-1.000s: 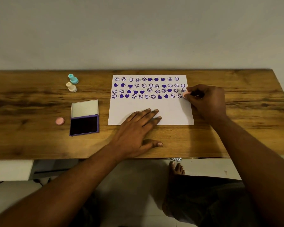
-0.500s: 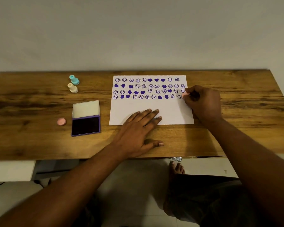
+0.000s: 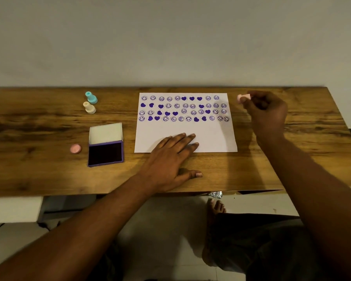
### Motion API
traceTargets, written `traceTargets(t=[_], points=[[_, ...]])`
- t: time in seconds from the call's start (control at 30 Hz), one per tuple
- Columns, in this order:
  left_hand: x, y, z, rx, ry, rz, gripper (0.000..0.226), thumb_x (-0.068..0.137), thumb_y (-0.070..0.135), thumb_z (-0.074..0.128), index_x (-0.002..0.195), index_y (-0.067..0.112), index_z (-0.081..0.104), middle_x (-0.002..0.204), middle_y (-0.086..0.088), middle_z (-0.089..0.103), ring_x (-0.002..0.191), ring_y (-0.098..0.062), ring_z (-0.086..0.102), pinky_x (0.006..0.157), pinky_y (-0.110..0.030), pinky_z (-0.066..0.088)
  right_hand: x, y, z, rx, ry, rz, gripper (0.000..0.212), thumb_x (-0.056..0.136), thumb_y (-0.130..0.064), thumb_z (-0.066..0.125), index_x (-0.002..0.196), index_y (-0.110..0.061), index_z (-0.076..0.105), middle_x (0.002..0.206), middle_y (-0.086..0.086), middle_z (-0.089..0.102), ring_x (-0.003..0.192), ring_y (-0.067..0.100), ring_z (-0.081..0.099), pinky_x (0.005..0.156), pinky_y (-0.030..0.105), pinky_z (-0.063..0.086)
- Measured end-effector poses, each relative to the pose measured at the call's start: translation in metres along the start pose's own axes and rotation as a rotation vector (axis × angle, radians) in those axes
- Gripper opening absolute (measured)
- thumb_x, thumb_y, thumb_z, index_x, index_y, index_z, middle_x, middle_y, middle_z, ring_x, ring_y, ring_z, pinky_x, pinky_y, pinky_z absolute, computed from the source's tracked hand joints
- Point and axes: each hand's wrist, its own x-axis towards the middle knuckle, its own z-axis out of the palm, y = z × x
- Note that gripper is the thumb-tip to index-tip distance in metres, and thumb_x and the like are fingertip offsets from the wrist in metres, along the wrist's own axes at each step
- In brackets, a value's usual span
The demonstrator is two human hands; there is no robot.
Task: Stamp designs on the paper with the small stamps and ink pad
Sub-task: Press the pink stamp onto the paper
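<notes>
Right hand (image 3: 264, 110) pinches the pink stamp (image 3: 244, 97), light and rigid, by its stem; left hand (image 3: 170, 157) lies flat, pinning the thin paper (image 3: 211, 136).

A wooden table (image 3: 304, 159) with dark grain streaks runs across the view beneath both hands, backed by a plain pale wall (image 3: 170, 37). Below its near edge, between the two forearms, a crumpled bit of silver foil (image 3: 215, 194) lies on the pale tiled floor (image 3: 166, 216), just beyond a bare foot (image 3: 216, 208).
</notes>
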Motion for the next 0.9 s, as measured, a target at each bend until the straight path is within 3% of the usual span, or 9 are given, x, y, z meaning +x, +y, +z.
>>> traceTargets(t=[0.07,0.23,0.43,0.6,0.77,0.9], points=[[0.000,0.000,0.000,-0.001,-0.005,0.005,0.091,0.095,0.085,0.021,0.166,0.029,0.023,0.177,0.005,0.011,0.162,-0.016,0.005,0.127,-0.038,0.001,0.006,0.003,-0.004,0.179,0.039,0.104,0.032,0.082,-0.020,0.089,0.109,-0.008,0.076,0.094,0.009,0.079,0.076,0.014,0.071,0.066,0.025,0.054],[-0.001,-0.001,0.000,-0.005,-0.018,0.008,0.090,0.096,0.084,0.021,0.167,0.029,0.022,0.177,0.006,0.009,0.162,-0.016,0.004,0.128,-0.038,0.001,0.009,0.013,0.001,0.228,0.024,0.209,0.038,0.086,-0.017,0.085,0.118,-0.001,0.073,0.090,0.007,0.077,0.068,0.009,0.066,0.060,0.023,0.048],[0.001,0.000,-0.003,-0.003,-0.004,0.007,0.090,0.096,0.083,0.020,0.166,0.027,0.026,0.176,0.004,0.013,0.162,-0.017,0.006,0.129,-0.042,0.007,0.003,0.007,0.019,0.255,-0.016,0.256,0.025,0.083,-0.016,0.087,0.105,-0.010,0.076,0.078,0.001,0.078,0.058,0.008,0.063,0.052,0.022,0.049],[-0.002,-0.006,-0.021,-0.041,0.044,-0.043,0.088,0.095,0.083,0.022,0.166,0.030,0.028,0.176,0.005,0.016,0.162,-0.018,0.008,0.128,-0.043,0.004,-0.005,-0.009,0.044,0.219,-0.068,0.218,0.027,0.081,-0.021,0.089,0.102,-0.012,0.076,0.084,0.002,0.080,0.065,0.009,0.068,0.059,0.022,0.052],[-0.028,-0.045,-0.057,-0.120,0.226,-0.202,0.081,0.097,0.080,0.030,0.160,0.031,0.041,0.166,0.004,0.041,0.155,-0.019,0.028,0.121,-0.039,0.015,-0.022,-0.033,0.092,0.174,-0.191,0.167,0.027,0.082,-0.024,0.089,0.105,-0.013,0.078,0.086,0.002,0.081,0.070,0.012,0.070,0.061,0.025,0.053],[-0.070,-0.096,-0.085,-0.193,0.372,-0.418,0.067,0.091,0.074,0.056,0.144,0.034,0.058,0.140,0.008,0.065,0.130,-0.017,0.055,0.108,-0.042,0.036,-0.046,-0.052,0.141,0.125,-0.312,0.119,0.026,0.084,-0.025,0.088,0.106,-0.016,0.077,0.086,0.001,0.081,0.076,0.011,0.074,0.064,0.025,0.055]])
